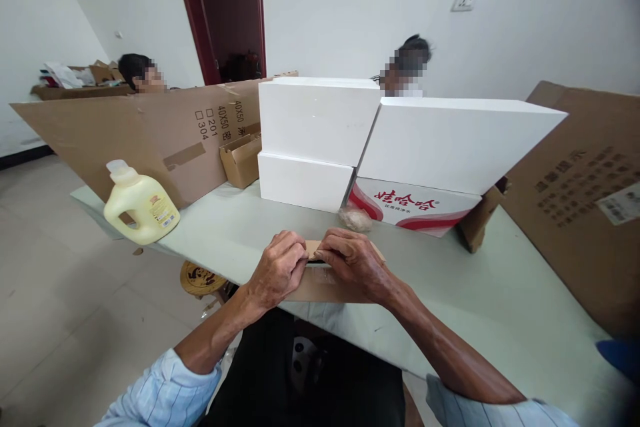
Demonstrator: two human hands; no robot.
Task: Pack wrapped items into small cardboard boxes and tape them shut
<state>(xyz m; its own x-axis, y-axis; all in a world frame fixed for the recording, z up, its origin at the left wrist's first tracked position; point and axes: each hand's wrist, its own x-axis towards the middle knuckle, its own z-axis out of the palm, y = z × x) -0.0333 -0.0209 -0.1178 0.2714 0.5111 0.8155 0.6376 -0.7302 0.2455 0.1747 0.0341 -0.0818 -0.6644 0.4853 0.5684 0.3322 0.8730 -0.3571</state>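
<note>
A small flat piece of brown cardboard (320, 283) lies at the near edge of the pale table (500, 293). My left hand (277, 268) and my right hand (353, 260) sit side by side on top of it. Both have their fingers curled and pressed down on the cardboard's upper fold, fingertips almost meeting in the middle. Most of the piece is hidden under my hands.
White foam boxes (320, 140) and a red-printed carton (410, 207) stand behind my hands. A yellow detergent bottle (143, 203) sits at the table's left end, a small open brown box (241, 159) near it. Large cardboard sheets (585, 193) screen two people beyond.
</note>
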